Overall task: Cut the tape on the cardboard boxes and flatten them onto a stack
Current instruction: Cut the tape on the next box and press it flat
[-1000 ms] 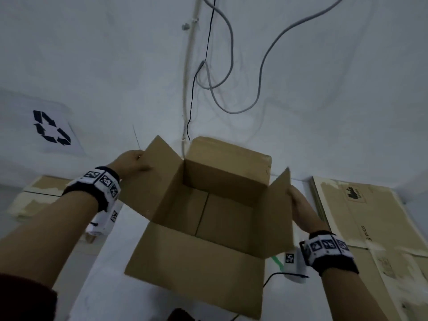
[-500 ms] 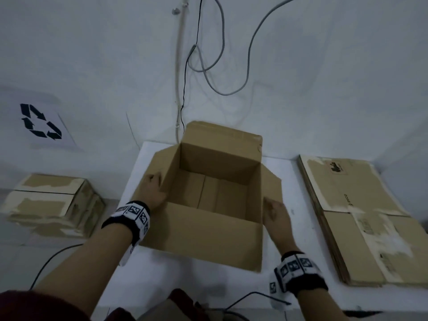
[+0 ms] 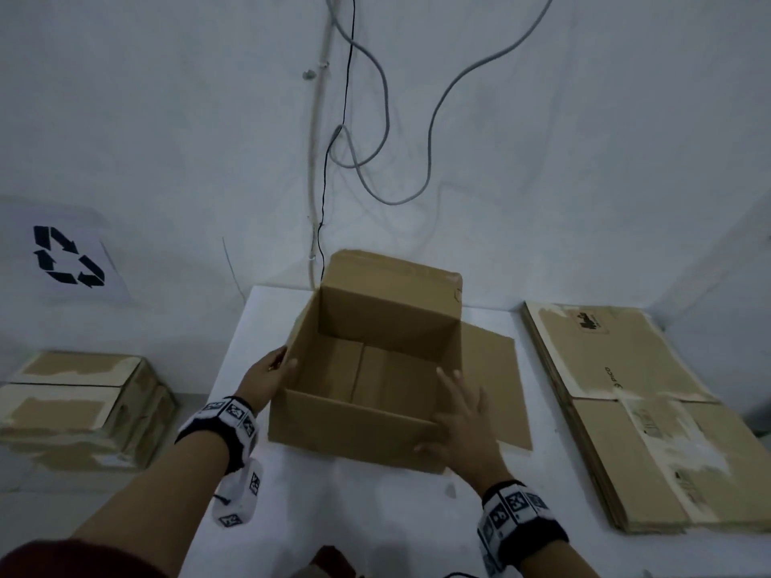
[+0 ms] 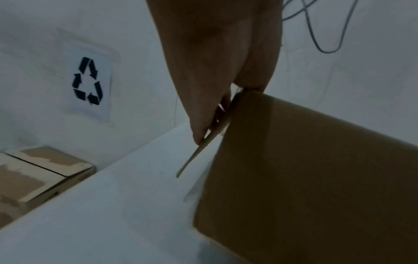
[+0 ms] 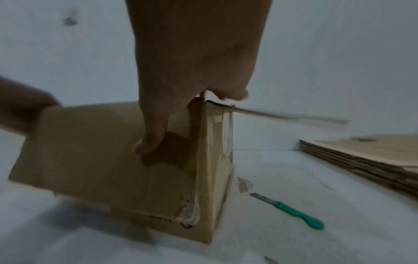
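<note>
A white wall (image 3: 542, 160) with loose grey cables (image 3: 375, 118) hanging down it backs a white table (image 3: 375, 515). On the wall to the left hangs a sheet with a black recycling symbol (image 3: 66, 256), and below it, off the table's left side, sits a closed taped box (image 3: 79, 406).

The open cardboard box (image 3: 367, 427) stands upright in the middle of the table, its far flap raised and its right flap (image 3: 492, 390) folded out and down beside it. Inside, the bottom flaps show a seam running front to back.

The person's left hand (image 3: 267, 375) grips the box's left wall near the top: the thumb hooks over the rim into the box, and in the left wrist view the fingers (image 4: 203, 110) press the left flap down against the outside of that wall. The right hand (image 3: 459, 431) holds the near right corner, its fingers lying over the rim and its thumb (image 5: 151, 139) pressed flat on the near wall; clear tape runs down that corner edge.

On the table's right side, apart from the box, lies a stack of flattened boxes (image 3: 651, 419), the top one patched with torn pale tape. The right wrist view shows a green-handled knife (image 5: 291, 210) lying on the table between the box and the stack, blade pointing toward the box.
</note>
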{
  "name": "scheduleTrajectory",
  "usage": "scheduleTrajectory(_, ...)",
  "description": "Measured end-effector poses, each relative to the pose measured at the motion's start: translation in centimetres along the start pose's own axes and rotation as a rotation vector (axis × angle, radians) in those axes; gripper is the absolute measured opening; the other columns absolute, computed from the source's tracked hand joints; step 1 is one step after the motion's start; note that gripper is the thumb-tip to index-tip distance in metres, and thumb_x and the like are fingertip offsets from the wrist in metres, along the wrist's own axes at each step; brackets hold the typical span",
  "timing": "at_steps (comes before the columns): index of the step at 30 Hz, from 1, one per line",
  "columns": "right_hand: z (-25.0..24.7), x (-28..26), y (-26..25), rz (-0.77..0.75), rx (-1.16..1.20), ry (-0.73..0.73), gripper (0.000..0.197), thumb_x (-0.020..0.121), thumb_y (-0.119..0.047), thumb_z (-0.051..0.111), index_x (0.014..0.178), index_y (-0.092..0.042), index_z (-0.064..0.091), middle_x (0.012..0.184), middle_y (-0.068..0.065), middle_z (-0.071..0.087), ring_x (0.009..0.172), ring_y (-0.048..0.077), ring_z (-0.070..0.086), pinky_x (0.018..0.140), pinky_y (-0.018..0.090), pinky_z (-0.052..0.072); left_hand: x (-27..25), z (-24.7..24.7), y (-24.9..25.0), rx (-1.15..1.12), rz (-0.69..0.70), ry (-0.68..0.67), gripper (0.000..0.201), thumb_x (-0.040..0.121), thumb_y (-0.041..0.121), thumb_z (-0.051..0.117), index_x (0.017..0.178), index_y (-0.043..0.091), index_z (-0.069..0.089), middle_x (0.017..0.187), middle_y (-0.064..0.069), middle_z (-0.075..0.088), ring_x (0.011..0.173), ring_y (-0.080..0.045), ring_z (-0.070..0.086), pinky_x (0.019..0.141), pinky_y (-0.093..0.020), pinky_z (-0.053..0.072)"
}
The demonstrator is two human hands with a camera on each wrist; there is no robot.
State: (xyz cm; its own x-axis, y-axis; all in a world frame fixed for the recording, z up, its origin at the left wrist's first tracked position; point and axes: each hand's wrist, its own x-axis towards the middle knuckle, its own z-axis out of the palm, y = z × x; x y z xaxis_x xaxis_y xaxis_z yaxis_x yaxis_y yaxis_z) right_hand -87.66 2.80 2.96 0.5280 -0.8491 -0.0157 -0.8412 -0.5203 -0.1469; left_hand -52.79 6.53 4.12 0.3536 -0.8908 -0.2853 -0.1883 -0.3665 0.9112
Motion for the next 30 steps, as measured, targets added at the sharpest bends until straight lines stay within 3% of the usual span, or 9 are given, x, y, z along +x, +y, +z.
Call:
scheduleTrajectory(3,-2.1,0.7,-1.6,-0.051,0.068,-0.011,0.045,0.077,-0.072,0.058,0.090,-0.031,0.070,0.115,-0.010,0.069,0.118,0.010,0.056,0.120,0.042,0.016,0.0,-1.4,-1.5,-0.063,0.035,0.268,0.052,0.102,0.034,0.042,0.147,0.010,0.035,0.152,-0.009,0.036,0.139,-0.028,0.034,0.115,-0.038,0.022)
scheduleTrajectory(6,-5.4,1.7,-3.6,0.014,0.310,-0.017,0.051,0.074,-0.079,0.059,0.085,-0.030,0.071,0.078,-0.014,0.071,0.080,0.001,0.063,0.096,0.028,0.046,0.0,-2.4,-2.4,0.032,-0.033,0.596,0.057,0.102,0.034,0.040,0.149,0.004,0.027,0.153,-0.021,0.029,0.139,-0.038,0.029,0.116,-0.046,0.023)
scheduleTrajectory(8,-7.8,2.5,-4.8,0.091,0.521,0.018,0.043,0.069,-0.072,0.072,0.086,-0.032,0.072,0.080,-0.017,0.072,0.076,-0.003,0.065,0.076,0.028,0.056,-0.3,-2.0,-2.7,-0.008,-0.236,0.535,0.064,0.101,0.046,0.033,0.152,0.008,0.021,0.155,-0.021,0.022,0.141,-0.038,0.025,0.115,-0.048,0.022)
scheduleTrajectory(10,-10.0,3.2,-6.0,0.167,0.702,0.016,0.032,0.067,-0.057,0.083,0.084,-0.033,0.070,0.081,-0.019,0.070,0.079,-0.006,0.064,0.068,0.019,0.055,-1.0,-0.7,-2.5,-0.227,-0.408,0.280,0.076,0.096,0.062,0.027,0.153,0.013,0.018,0.158,-0.013,0.020,0.140,-0.036,0.026,0.112,-0.049,0.028)
scheduleTrajectory(12,-11.0,4.0,-6.8,0.233,0.853,0.019,0.035,0.066,-0.045,0.088,0.088,-0.034,0.065,0.085,-0.023,0.066,0.085,-0.002,0.063,0.067,0.012,0.050,-2.2,1.0,-1.7,-0.499,-0.521,0.066,0.088,0.089,0.073,0.030,0.152,0.013,0.021,0.152,-0.015,0.031,0.132,-0.037,0.036,0.102,-0.049,0.038)
scheduleTrajectory(16,-10.8,5.1,-7.3,0.350,1.083,0.018,0.061,0.060,-0.051,0.089,0.107,-0.016,0.071,0.100,-0.004,0.075,0.091,0.014,0.071,0.072,0.021,0.056,-3.2,4.3,-1.2,-0.706,-0.526,-0.139,0.107,0.075,0.086,0.035,0.139,0.001,0.046,0.108,-0.016,0.063,0.097,-0.034,0.058,0.080,-0.044,0.050)
scheduleTrajectory(19,-10.2,4.9,-7.4,0.440,1.196,0.016,0.045,0.072,-0.044,0.083,0.103,-0.014,0.070,0.093,-0.006,0.073,0.082,0.008,0.069,0.058,0.014,0.050,-2.9,4.0,-1.5,-0.780,-0.453,-0.129,0.085,0.082,0.075,0.045,0.134,0.008,0.052,0.125,-0.019,0.060,0.116,-0.037,0.054,0.100,-0.054,0.043)
scheduleTrajectory(24,-7.5,4.6,-6.5,0.617,1.320,0.006,0.071,0.068,-0.053,0.082,0.121,-0.010,0.065,0.108,0.000,0.070,0.098,0.018,0.066,0.091,0.035,0.053,-3.6,-0.6,-0.3,-0.546,-0.251,0.005,0.049,0.096,0.045,0.047,0.131,0.011,0.051,0.128,-0.015,0.057,0.105,-0.029,0.057,0.088,-0.042,0.046)
scheduleTrajectory(30,-6.7,5.0,-6.5,0.653,1.307,0.045,0.084,0.063,-0.059,0.083,0.128,-0.010,0.062,0.116,0.003,0.068,0.104,0.024,0.063,0.100,0.044,0.050,-5.7,-3.3,8.2,-0.799,-0.031,0.058,0.054,0.102,0.049,0.027,0.090,0.010,0.062,0.068,-0.003,0.066,0.061,-0.019,0.058,0.058,-0.025,0.049)
